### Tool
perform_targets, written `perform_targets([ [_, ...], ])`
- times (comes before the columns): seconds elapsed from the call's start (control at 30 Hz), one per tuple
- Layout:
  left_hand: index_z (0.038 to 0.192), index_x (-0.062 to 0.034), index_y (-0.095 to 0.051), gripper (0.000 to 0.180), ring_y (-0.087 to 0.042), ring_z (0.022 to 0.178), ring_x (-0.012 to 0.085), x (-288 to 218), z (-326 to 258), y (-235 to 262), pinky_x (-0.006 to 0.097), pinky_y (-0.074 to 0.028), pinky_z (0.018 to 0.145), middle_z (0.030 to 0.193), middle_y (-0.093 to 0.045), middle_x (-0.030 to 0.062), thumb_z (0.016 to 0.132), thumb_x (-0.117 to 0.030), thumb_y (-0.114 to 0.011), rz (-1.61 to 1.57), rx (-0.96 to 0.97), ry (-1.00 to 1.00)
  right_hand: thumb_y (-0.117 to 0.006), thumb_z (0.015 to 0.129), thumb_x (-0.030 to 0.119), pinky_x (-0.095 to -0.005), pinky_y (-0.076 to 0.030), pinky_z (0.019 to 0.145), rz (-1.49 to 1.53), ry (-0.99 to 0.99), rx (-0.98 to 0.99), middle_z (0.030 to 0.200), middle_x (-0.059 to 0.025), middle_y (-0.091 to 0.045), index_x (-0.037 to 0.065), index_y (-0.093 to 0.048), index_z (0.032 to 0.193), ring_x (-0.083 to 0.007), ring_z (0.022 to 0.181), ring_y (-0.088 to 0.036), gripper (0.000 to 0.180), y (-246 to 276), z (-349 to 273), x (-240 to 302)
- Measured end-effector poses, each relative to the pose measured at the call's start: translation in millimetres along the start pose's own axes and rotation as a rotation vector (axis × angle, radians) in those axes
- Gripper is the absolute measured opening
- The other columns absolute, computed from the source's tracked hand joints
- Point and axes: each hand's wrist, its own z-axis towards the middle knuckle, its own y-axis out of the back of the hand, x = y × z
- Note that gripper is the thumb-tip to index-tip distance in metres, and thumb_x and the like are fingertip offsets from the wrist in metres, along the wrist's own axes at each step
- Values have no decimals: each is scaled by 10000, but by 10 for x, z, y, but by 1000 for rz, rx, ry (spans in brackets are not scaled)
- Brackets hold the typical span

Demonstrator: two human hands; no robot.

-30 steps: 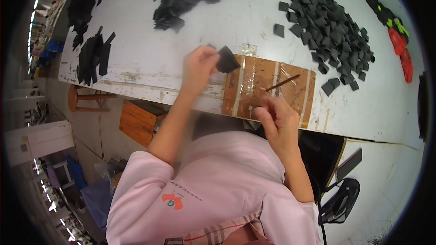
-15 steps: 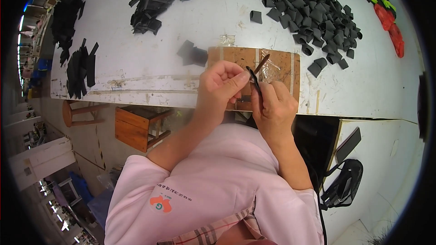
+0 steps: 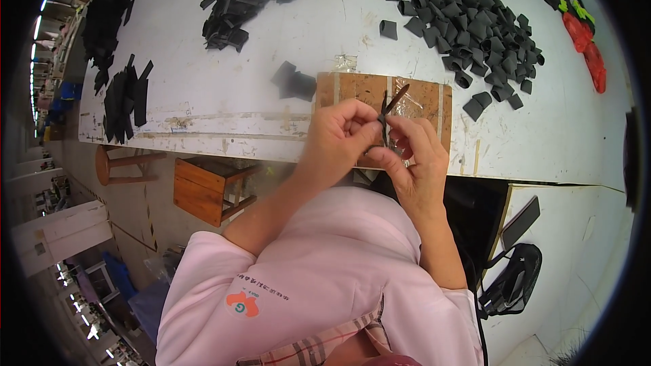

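Over a brown board [image 3: 352,88] on the table, both hands meet at a small black fabric piece [image 3: 385,133], seen nearly edge-on. My left hand [image 3: 339,137] is closed, pinching its left side between thumb and fingertips. On the other side, the fingertips and thumb of my right hand [image 3: 420,159] grip the same piece, thumb below and fingers above. A dark brown pointed stick [image 3: 399,98] slants up just beyond the fingers; its lower end is hidden behind them. To the board's left lie a few flat black pieces [image 3: 296,84].
A large heap of folded black loops [image 3: 475,27] spreads at the far right. Black strips [image 3: 251,0] pile up at the far middle, with more strips [image 3: 125,102] on the left. A red plastic bag [image 3: 583,41] lies at the right edge; a wooden stool [image 3: 196,191] stands below the table.
My right hand has turned, its thumb and fingers spreading farther apart around the black fabric piece. My left hand stays pinched on it. The whole view has shifted slightly.
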Motion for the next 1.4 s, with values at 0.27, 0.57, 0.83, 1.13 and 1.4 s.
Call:
perform_targets([
  [0.27, 788, -5, -522, 47, -529, 483, 145, 58, -61, -108, 240, -412, 443, 614, -556, 92, 746, 3, -540, 336, -121, -307, -599, 703, -13, -293, -420, 483, -70, 117, -71, 688, -93, -522, -1, -580, 826, -215, 568, -528, 125, 16, 75, -8],
  [0.57, 786, 11, -533, 34, -504, 471, 40, 178, -22, -143, 175, -402, 417, 573, -547, 29, 762, 35, -536, 595, -239, -528, -596, 665, -11, -315, -415, 466, -162, 220, -74, 691, -87, -497, 3, -549, 785, -230, 595, -516, 129, -47, 81, -94],
  [0.83, 905, -11, -509, 200, -319, 378, 18, 58, 123, 1, 168, -267, 344, 716, -534, 36, 725, 76, -523, -735, 6, 276, -605, 656, 33, -304, -406, 453, -214, 98, -129, 672, -78, -484, 4, -537, 735, -196, 549, -486, 108, -121, 102, -182],
  [1.13, 860, 10, -499, 171, -390, 405, 14, 7, -1, -111, 172, -304, 366, 735, -528, 49, 713, 96, -479, 285, -197, -286, -579, 760, 77, -165, -267, 425, 1599, -765, 229, 602, 27, -465, 27, -554, 752, -43, 486, -362, 57, 43, 137, -151],
  [1.4, 932, -38, -478, 152, -308, 327, 29, -210, 234, 155, 174, -241, 310, 648, -527, 65, 822, 23, -392, -1218, 492, 308, -542, 822, 195, -178, -264, 458, 842, -499, 216, 595, 50, -410, 45, -518, 708, -39, 496, -316, 190, 293, 550, 133],
])
